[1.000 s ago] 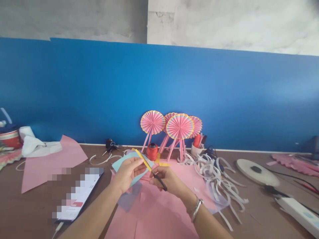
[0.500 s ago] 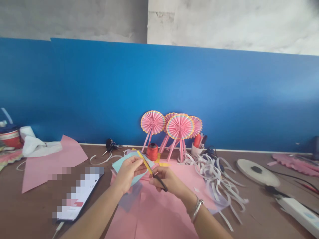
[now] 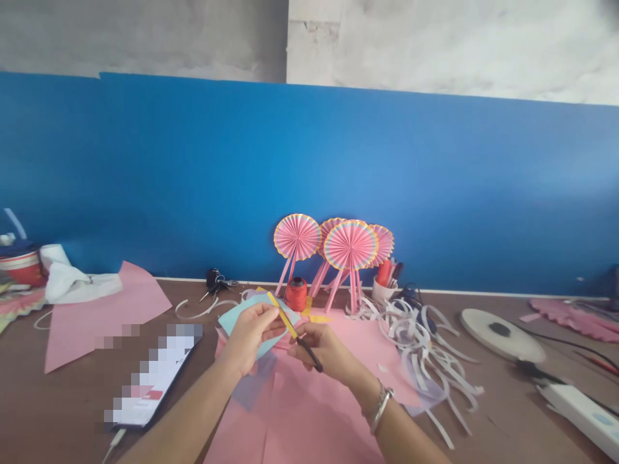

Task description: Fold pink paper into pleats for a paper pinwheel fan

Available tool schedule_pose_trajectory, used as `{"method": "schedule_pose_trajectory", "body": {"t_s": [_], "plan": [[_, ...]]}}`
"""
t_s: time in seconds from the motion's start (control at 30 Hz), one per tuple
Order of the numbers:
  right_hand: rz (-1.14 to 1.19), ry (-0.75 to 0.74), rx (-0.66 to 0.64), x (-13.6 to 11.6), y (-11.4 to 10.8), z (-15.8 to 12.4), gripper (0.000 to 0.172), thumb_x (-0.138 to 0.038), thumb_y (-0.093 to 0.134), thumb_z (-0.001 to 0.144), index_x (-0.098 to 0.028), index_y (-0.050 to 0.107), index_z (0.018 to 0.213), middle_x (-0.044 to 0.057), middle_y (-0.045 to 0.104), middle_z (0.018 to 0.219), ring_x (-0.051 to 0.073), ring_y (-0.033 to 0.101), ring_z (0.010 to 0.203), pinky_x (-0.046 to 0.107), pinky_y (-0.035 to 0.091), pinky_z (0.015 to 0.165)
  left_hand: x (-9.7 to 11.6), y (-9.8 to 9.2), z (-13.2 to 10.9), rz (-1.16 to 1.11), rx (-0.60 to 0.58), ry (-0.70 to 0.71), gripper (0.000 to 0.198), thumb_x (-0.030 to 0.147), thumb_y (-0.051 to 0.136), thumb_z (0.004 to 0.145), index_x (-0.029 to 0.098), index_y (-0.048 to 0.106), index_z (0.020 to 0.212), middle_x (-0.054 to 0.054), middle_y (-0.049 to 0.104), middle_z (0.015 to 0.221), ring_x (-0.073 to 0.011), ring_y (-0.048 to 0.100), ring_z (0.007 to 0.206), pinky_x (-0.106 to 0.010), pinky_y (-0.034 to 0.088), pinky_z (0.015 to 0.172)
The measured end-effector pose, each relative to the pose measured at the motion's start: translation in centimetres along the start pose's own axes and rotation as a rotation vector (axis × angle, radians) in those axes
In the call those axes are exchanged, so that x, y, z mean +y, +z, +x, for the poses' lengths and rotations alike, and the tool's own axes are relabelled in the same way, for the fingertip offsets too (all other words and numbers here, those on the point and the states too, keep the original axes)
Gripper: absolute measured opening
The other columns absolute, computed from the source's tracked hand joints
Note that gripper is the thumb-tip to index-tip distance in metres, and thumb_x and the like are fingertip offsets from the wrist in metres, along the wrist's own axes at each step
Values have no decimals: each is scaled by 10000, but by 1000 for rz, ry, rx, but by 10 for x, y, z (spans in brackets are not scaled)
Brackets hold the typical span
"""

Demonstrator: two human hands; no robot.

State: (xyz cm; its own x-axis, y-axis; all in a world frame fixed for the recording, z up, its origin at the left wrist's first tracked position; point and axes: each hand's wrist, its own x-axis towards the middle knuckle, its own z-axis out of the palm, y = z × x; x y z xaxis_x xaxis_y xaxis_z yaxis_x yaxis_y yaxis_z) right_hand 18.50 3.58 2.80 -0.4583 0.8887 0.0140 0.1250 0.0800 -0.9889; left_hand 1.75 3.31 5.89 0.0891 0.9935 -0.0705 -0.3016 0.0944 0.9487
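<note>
Slanting between the left hand, pinching it, and the right hand — clasped on scissors — is a yellow strip.

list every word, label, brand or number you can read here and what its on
No text can be read.
Phone: screen partly pixelated, the rest too blurred to read.
Power strip: pale blue patch, too blurred to read.
Yellow strip, scissors, red spool: no lettering can be made out.
</note>
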Motion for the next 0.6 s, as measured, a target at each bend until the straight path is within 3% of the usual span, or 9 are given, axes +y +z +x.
{"method": "schedule_pose_trajectory", "body": {"t_s": [0.47, 0.6], "plan": [[-33, 16, 26, -1, 0, -1, 329, -417, 752, 630, -166, 583, 757, -86, 474, 415, 70, 427, 367, 180, 299, 379, -5, -3, 2, 5, -26, 8, 304, 426, 722, 686, 151, 604, 733, -61, 712, 798, -186, 668, 780, -322, 505, 802], [-14, 33, 97, -2, -5, 2, 351, -435, 731, 645, -178, 561, 813, -73, 514, 426, 89, 454, 376, 193, 314, 392, -5, -4, 3, -5, 2, 9, 305, 429, 723, 682, 151, 603, 721, -67, 711, 800, -197, 667, 804, -332, 503, 814]]}}
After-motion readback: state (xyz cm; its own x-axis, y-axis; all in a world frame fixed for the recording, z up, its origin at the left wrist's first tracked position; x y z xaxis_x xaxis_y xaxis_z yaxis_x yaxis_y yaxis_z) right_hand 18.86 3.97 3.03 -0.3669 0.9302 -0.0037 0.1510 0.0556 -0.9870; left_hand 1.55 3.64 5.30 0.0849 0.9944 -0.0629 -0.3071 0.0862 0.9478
